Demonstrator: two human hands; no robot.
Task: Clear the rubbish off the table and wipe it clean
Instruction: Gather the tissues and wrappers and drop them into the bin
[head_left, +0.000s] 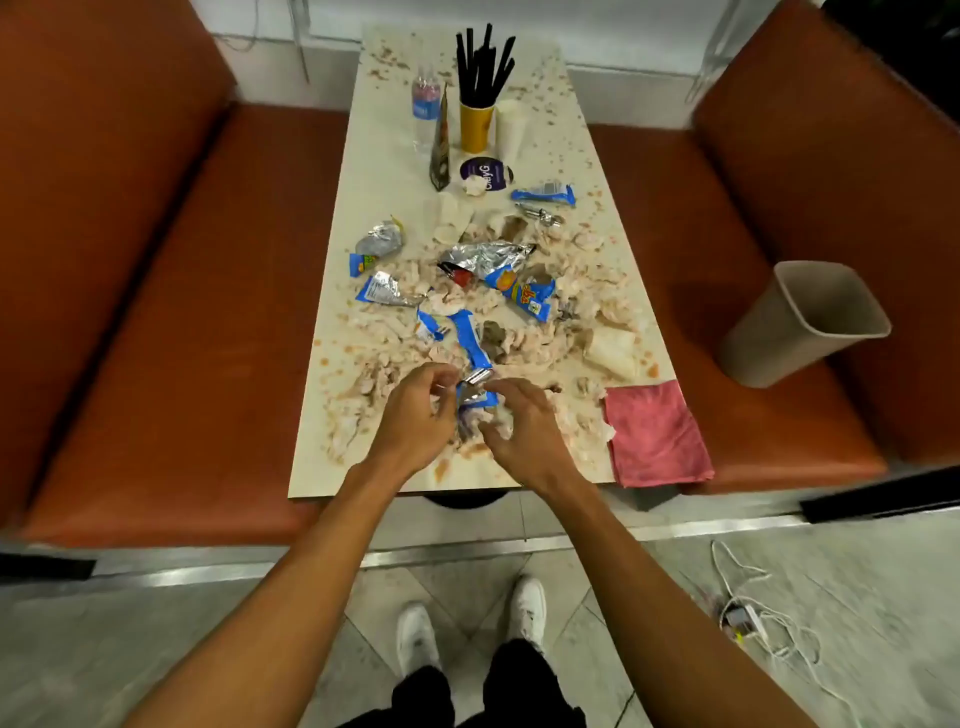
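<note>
Rubbish (498, 291), made up of wrappers, torn tissue and crumbs, covers the table (317, 467) from its middle to the near edge. A bare strip runs along the left edge. Over the near end, the left hand (415, 415) pinches a foil wrapper (475, 387), and the right hand (524, 431) curls round crumpled tissue (501, 415). A pink cloth (654, 436) overhangs the near right corner. A bin (805, 322) stands on the right bench (753, 431).

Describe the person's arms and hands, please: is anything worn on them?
The left arm and the right arm are bare, no sleeve in view. The left hand and the right hand wear no glove, ring or watch.
</note>
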